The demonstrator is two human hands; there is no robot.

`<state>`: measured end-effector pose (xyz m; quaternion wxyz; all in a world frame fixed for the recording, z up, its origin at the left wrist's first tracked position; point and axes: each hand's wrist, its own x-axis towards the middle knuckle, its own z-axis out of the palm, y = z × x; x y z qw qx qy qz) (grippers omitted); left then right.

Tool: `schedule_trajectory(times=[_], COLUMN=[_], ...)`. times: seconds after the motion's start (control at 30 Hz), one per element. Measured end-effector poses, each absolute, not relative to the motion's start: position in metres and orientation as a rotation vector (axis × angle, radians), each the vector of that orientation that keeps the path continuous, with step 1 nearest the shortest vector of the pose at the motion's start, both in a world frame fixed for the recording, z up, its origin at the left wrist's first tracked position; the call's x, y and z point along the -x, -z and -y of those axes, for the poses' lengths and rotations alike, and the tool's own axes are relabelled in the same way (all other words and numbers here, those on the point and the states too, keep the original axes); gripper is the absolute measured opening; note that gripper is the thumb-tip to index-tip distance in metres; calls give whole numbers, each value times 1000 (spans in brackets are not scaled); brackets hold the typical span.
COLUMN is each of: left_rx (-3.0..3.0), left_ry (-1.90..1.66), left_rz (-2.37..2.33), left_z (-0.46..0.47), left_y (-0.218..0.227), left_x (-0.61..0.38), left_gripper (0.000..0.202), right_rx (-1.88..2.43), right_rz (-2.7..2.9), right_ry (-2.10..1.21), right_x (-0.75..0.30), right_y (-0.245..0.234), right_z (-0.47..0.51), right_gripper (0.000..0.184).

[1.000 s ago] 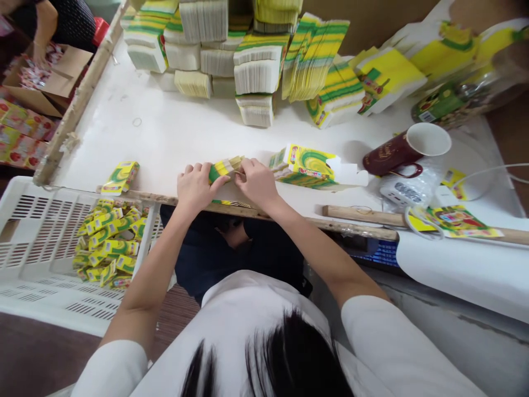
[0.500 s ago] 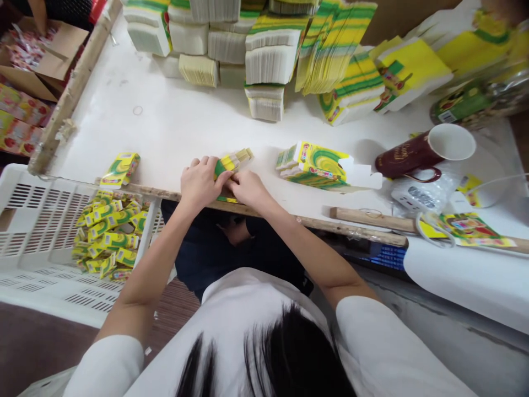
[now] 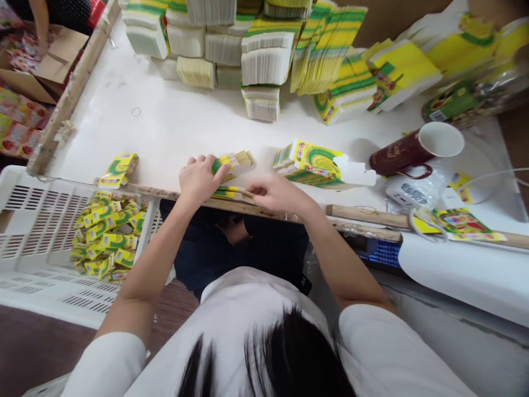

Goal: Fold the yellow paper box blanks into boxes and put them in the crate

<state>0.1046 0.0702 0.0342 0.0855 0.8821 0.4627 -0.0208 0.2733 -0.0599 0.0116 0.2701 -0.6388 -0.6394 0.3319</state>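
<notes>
My left hand (image 3: 199, 179) is closed round a small stack of flat yellow-green cartons (image 3: 236, 162) at the table's near edge. My right hand (image 3: 276, 193) pinches a single flat carton (image 3: 230, 192) that lies along the wooden edge strip, just below the stack. A second small pile of the same flat cartons (image 3: 314, 163) lies to the right of my right hand. One folded box (image 3: 119, 170) sits on the table to the left.
A white slatted crate (image 3: 37, 242) at the left holds several folded yellow-green boxes (image 3: 108, 237). Tall stacks of flat cartons (image 3: 264, 55) line the table's back. A maroon mug (image 3: 413, 151) and a white power strip (image 3: 413, 192) stand right. Another person's arm (image 3: 40, 22) works far left.
My right hand has drawn one flat carton off the stack and moved right and toward me. The left hand stays on the stack.
</notes>
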Motion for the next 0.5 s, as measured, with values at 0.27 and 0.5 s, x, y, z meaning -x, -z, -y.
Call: schedule_trajectory(times=[0.27, 0.5], left_rx=[-2649, -2638], left_ry=[100, 91], left_rz=[-1386, -1398], left_z=[-67, -67], left_y=[-36, -35], left_x=[-105, -105], left_gripper=[49, 49], right_rx=[1711, 1956], right_rz=[1389, 1552], right_ry=[-622, -92], right_x=[-274, -263], right_y=[2, 20], right_z=[50, 44], right_gripper=[33, 32])
